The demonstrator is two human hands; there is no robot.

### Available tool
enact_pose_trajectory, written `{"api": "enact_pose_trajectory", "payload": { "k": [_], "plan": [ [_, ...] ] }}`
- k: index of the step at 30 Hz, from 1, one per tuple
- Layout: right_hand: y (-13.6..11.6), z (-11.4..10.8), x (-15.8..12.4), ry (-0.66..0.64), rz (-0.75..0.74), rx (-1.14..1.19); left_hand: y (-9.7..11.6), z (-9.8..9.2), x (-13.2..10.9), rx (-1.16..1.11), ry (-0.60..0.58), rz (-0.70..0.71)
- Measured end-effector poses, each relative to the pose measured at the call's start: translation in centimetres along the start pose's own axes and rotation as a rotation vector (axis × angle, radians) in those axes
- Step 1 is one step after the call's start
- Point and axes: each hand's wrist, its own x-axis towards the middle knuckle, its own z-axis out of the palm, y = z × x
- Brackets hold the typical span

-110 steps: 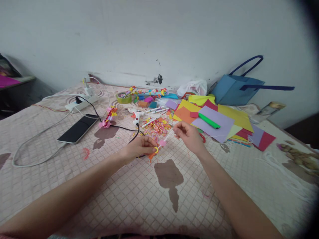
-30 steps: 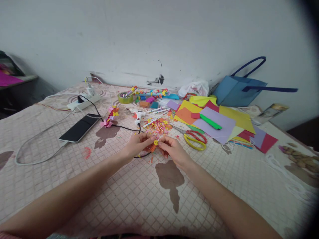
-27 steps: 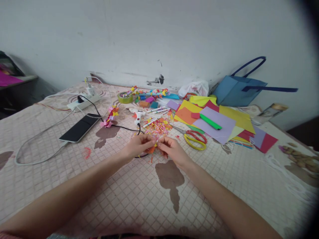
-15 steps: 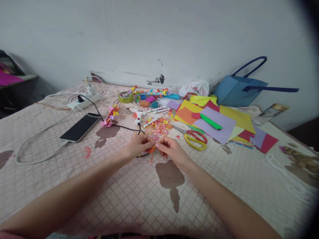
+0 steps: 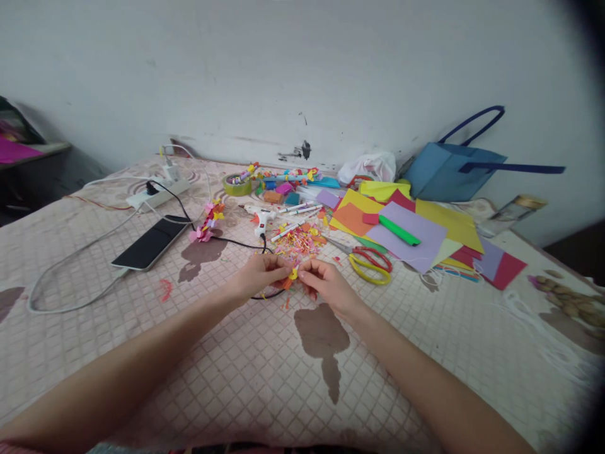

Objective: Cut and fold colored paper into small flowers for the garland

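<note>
Phone (image 5: pixel 149 244) flat on tabletop (image 5: pixel 227 378). Left hand (image 5: pixel 258 275) pinches a small yellow piece (image 5: pixel 293 274), held between both hands near the paper scraps (image 5: pixel 302 241). Right hand (image 5: pixel 331 287): fingertips closed on its other side. Scissors (image 5: pixel 352 253) just beside, then coloured sheets (image 5: pixel 444 221).

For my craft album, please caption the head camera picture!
Left hand and right hand hold a small yellow piece near scissors.
</note>
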Motion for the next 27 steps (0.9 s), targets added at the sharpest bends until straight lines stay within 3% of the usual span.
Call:
{"api": "enact_pose_trajectory", "payload": {
  "k": [12,18,27],
  "plan": [
    [0.07,-0.33,0.11,0.024,-0.033,-0.028,-0.25,-0.63,0.58,0.04,0.084,0.009],
    [-0.07,-0.14,0.13,0.021,-0.026,-0.078,-0.28,-0.42,0.39,0.084,0.024,0.062],
    [-0.35,-0.04,-0.08,0.032,-0.088,-0.244,-0.77,-0.52,0.55,0.166,0.081,0.115]
  ]
}}
